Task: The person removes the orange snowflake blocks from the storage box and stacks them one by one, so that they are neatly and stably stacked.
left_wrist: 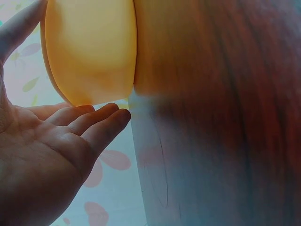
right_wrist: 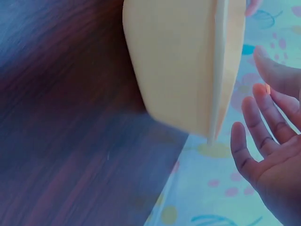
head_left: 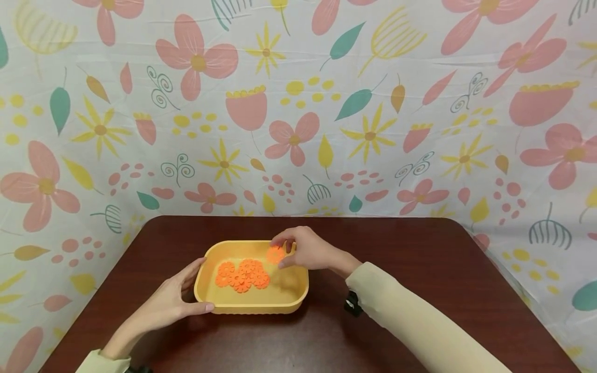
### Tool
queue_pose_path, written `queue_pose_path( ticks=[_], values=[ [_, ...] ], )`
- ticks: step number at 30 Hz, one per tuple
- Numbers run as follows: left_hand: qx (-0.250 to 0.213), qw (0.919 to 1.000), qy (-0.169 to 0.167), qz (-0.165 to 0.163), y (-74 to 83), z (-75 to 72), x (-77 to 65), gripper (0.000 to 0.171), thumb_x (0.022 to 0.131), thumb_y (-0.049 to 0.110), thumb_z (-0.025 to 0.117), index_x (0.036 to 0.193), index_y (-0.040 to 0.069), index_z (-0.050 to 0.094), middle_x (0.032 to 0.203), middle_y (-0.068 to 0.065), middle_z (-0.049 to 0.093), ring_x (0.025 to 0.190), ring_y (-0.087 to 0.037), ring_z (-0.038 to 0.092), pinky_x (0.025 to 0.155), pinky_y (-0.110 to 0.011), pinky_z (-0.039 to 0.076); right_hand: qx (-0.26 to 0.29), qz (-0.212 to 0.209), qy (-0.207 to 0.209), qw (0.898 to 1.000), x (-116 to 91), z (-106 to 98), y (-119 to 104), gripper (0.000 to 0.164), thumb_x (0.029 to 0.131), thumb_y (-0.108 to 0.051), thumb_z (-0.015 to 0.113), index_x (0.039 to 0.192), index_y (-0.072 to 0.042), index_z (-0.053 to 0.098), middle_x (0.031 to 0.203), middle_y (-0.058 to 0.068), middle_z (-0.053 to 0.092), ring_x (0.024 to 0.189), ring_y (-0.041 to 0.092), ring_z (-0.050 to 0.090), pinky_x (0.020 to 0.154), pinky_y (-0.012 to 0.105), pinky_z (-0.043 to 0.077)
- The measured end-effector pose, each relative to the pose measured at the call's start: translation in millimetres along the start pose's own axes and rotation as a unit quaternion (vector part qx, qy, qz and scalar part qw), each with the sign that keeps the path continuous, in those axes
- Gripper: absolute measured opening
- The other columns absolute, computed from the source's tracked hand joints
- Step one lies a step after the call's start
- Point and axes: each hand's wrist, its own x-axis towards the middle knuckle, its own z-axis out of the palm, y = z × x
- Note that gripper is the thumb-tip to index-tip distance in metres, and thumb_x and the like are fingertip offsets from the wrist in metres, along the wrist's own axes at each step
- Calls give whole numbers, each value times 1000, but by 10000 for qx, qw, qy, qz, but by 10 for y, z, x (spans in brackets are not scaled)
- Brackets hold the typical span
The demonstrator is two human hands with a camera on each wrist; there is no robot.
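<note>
A yellow basin (head_left: 252, 308) with rounded corners stands on the table. Several orange flower-shaped discs (head_left: 241, 277) lie in a loose heap on its floor, left of the middle. My left hand (head_left: 170, 300) grips the basin's left end, its thumb at the front corner and its fingers along the far side; the left wrist view shows those fingers against the outer wall. Over the basin's far right part, my right hand (head_left: 310, 249) pinches one orange flower-shaped disc (head_left: 275, 254) between thumb and fingers. Only a sliver of that disc shows in the right wrist view.
Beneath everything is a dark reddish-brown wooden table (head_left: 396, 243) with rounded far corners. A white cloth (head_left: 298, 103) printed with flowers and leaves hangs behind the table and along its sides.
</note>
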Motion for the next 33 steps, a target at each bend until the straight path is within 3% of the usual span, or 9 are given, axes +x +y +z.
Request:
queue_pose_path(
  ticks=[12,17,33],
  values=[
    [-92,9999,12,69,-15,3,-8,107,84,31,91,164,-1,28,163,-26,37,140,-49,49,102,-61,48,159,154,777,9967,-326,-349,277,41,80,-8,94,118,-11,79,99,-1,70,84,19,63,75,33,59],
    [-144,9999,-9,63,-24,5,-10,107,84,30,91,164,-1,28,163,-26,37,140,-48,48,102,-59,48,132,207,1050,9942,-461,-432,426,43,78,-9,95,118,-8,79,101,2,70,86,24,62,74,34,58],
    [-216,9998,-20,-46,0,10,-17,106,85,30,91,165,2,28,165,-25,35,141,-49,47,103,-60,47,206,1030,1230,9868,-908,-549,888,40,79,-10,95,116,-9,81,110,7,67,90,28,57,76,36,51]
  ],
)
